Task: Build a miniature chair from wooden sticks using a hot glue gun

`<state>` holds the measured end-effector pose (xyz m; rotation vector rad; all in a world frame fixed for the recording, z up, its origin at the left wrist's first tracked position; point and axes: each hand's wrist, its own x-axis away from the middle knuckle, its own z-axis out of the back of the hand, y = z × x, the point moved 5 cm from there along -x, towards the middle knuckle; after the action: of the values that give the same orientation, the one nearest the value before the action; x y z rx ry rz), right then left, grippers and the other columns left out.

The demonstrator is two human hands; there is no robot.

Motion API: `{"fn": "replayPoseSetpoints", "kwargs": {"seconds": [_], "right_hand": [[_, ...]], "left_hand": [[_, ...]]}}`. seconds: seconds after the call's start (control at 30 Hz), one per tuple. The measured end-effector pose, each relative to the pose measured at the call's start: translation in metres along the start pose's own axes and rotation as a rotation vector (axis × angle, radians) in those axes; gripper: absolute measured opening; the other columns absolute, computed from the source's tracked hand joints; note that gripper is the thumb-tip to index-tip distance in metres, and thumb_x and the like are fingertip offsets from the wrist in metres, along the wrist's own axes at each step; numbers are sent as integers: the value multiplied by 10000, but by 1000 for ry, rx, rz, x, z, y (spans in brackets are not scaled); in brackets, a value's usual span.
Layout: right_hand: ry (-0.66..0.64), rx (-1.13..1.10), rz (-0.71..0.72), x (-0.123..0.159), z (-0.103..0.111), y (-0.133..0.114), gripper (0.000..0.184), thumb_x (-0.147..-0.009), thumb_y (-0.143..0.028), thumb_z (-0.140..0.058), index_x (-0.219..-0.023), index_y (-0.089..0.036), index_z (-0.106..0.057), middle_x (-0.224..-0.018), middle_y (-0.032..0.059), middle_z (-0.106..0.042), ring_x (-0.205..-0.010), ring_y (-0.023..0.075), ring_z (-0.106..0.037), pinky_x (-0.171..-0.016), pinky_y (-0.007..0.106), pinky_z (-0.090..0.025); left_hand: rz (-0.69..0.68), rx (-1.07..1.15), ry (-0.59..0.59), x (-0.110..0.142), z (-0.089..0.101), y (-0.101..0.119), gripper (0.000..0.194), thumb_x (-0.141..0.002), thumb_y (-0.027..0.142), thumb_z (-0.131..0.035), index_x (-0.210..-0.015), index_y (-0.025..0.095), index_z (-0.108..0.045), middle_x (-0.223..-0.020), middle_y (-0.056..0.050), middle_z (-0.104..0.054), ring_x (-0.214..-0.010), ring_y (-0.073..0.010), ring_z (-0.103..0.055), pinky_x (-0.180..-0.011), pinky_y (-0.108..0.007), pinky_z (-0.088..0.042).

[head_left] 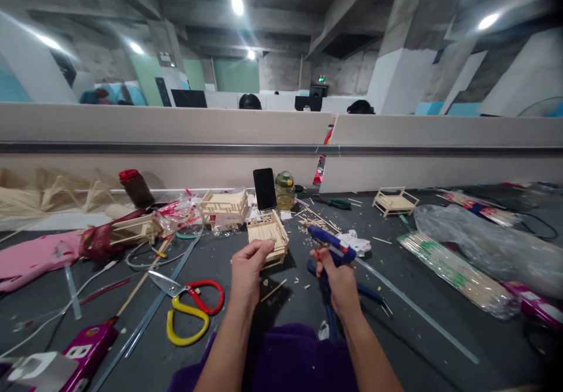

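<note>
My right hand [336, 271] is wrapped round a blue hot glue gun [331, 243], its nozzle pointing up and to the left. A long clear glue stick [413, 307] trails from the gun's back end toward the lower right. My left hand [248, 269] is closed in a pinch at the front of a miniature bench made of thin wooden sticks [264, 227]. Its fingertips overlap the bench's seat; whether they grip the bench or a small piece cannot be made out. Short stick offcuts [319, 222] lie scattered behind the glue gun.
Red-and-yellow-handled scissors [189, 304] lie left of my left arm. Behind stand another stick model [224, 204], a phone [264, 188] and a green-lidded bottle [285, 191]. To the right are a small stick bench [394, 201] and bagged sticks [457, 271]. A purple power strip [90, 351] sits front left.
</note>
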<state>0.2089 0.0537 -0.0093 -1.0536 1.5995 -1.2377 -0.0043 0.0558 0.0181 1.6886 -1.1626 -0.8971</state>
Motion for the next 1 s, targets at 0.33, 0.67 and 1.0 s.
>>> {"fn": "replayPoseSetpoints", "kwargs": {"seconds": [0.33, 0.67, 1.0], "right_hand": [[327, -658, -512, -1, 87, 25, 66, -819, -117, -599, -773, -134, -645, -678, 19, -658, -616, 98, -624, -604, 211, -554], [397, -423, -282, -30, 88, 13, 87, -830, -218, -638, -771, -159, -615, -725, 2, -663, -662, 97, -635, -642, 215, -564], [395, 6, -189, -20, 123, 23, 184, -591, -243, -766, -602, -198, -589, -613, -22, -582, -696, 189, -591, -676, 326, -525]], "left_hand": [[-369, -444, -82, 1, -3, 11, 153, -757, 328, -716, -719, 187, -763, -722, -28, -678, -676, -144, -572, -623, -251, -408], [-439, -525, -80, -3, -2, 10, 175, -763, 345, -687, -711, 197, -765, -693, -29, -680, -610, -139, -544, -564, -253, -384], [-362, -663, -91, -6, 1, 6, 204, -769, 359, -647, -715, 198, -760, -713, -37, -705, -580, -139, -551, -568, -256, -396]]}}
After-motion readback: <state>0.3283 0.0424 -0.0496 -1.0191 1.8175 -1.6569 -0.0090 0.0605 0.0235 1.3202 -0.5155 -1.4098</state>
